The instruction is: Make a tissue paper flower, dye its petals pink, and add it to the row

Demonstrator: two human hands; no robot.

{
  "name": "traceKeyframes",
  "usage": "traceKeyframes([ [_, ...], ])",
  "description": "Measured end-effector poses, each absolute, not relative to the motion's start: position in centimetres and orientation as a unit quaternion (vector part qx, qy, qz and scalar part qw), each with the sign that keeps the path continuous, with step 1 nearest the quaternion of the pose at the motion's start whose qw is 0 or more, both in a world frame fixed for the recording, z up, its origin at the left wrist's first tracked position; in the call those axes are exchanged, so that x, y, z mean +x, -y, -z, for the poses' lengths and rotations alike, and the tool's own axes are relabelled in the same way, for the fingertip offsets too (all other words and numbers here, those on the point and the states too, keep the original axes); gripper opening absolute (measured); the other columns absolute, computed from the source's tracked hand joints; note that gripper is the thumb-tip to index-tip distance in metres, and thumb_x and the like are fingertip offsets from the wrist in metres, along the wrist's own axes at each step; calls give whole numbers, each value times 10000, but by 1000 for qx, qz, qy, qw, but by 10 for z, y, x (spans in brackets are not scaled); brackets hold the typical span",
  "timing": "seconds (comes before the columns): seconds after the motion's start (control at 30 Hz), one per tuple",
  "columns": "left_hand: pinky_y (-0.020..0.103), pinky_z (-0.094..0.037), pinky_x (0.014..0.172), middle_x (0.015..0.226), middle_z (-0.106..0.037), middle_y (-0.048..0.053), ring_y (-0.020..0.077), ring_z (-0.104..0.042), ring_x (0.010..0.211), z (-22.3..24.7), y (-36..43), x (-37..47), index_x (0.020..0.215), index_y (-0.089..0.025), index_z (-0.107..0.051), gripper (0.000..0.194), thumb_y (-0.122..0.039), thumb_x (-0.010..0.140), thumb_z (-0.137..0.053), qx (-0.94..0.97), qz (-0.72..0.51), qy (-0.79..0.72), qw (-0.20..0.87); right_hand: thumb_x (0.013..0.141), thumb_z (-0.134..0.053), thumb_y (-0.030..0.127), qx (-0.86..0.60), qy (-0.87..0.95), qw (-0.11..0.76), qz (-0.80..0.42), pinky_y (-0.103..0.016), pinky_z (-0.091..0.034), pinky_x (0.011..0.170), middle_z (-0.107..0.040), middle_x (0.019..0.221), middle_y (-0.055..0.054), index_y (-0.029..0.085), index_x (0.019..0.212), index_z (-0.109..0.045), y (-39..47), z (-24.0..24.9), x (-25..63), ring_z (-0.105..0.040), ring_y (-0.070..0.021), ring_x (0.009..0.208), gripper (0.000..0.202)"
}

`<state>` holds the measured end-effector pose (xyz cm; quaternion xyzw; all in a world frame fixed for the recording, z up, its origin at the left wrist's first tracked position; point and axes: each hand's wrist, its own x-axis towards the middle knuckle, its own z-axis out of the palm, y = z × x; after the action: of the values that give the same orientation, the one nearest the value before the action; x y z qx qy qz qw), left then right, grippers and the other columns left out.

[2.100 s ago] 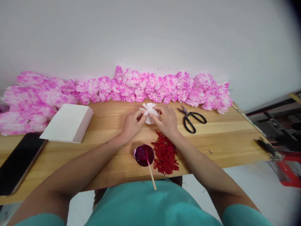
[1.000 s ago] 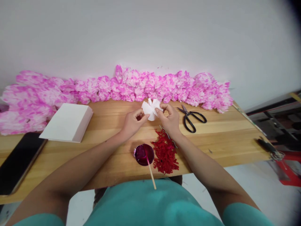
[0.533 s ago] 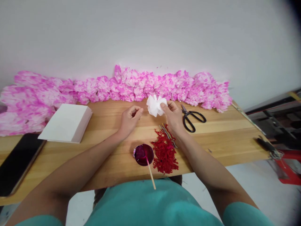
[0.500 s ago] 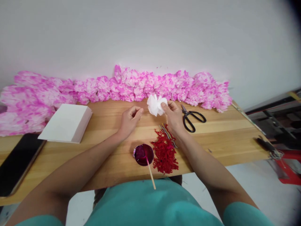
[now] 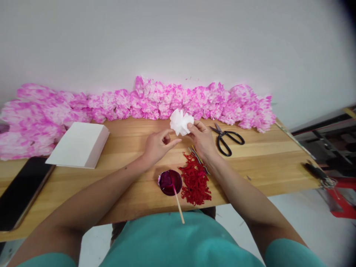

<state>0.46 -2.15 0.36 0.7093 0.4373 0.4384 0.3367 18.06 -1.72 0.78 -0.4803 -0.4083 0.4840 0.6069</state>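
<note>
1. White paper flower (image 5: 180, 122), up above the wooden table (image 5: 122, 141), right at the centre of the action, near the long row of pink-and-white flowers (image 5: 164, 100)
2. Pinched by its right side in the right hand (image 5: 204, 139), with thumb and fingertips clamped on the paper; held at the edge, by the look of it, to leave the layers spread and uncrushed
3. Across to the left hand (image 5: 157, 145): poised just beside and below, thumb and forefinger apart, nothing visible between; impossible to tell touching from merely near; placed so close, seemingly, for meeting the flower's free side
4. Down front, a round dish (image 5: 180, 185) of dark purple, wooden stick (image 5: 179, 207) slanting out toward the body, probably for an easy pick-up
5. Right beside it, a heap of red strands (image 5: 196, 181), thin grey and yellow strips (image 5: 198, 154) at its far end; bunched there, likely, for short reaches
6. Over on the right, black-handled scissors (image 5: 222, 133), blades parted, just beyond the right hand, apparently for quick grabbing
7. Out left, a squared white paper stack (image 5: 76, 142), well apart from the dish, perhaps against stains, with a dark phone (image 5: 23, 193) beside it
</note>
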Motion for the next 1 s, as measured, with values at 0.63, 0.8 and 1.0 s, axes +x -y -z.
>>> traceKeyframes([
  [0.63, 232, -379, 587, 692, -641, -3, 101, -500, 583, -16, 28, 1, 844, -182, -684, 186, -305, 900, -557, 703, -490, -408, 316, 777, -708, 424, -507, 470, 578, -433, -310, -504, 722, -696, 786, 21, 244, 874, -721, 18, -8, 182, -603, -143, 696, 205],
  [0.8, 228, -371, 573, 696, -643, -12, 93, -504, 560, -9, 25, 5, 984, -190, -720, 193, -314, 879, -617, 710, -467, -428, 309, 790, -711, 407, -494, 494, 571, -431, -325, -514, 769, -707, 767, 28, 249, 886, -767, 25, -11, 178, -626, -141, 722, 193],
  [1.0, 227, -342, 556, 662, -610, -36, 104, -501, 559, -4, 20, 2, 1025, -219, -682, 252, -341, 808, -712, 730, -415, -470, 271, 762, -741, 378, -496, 490, 562, -445, -377, -543, 879, -762, 889, 11, 271, 953, -781, 27, -8, 176, -684, -167, 833, 223],
])
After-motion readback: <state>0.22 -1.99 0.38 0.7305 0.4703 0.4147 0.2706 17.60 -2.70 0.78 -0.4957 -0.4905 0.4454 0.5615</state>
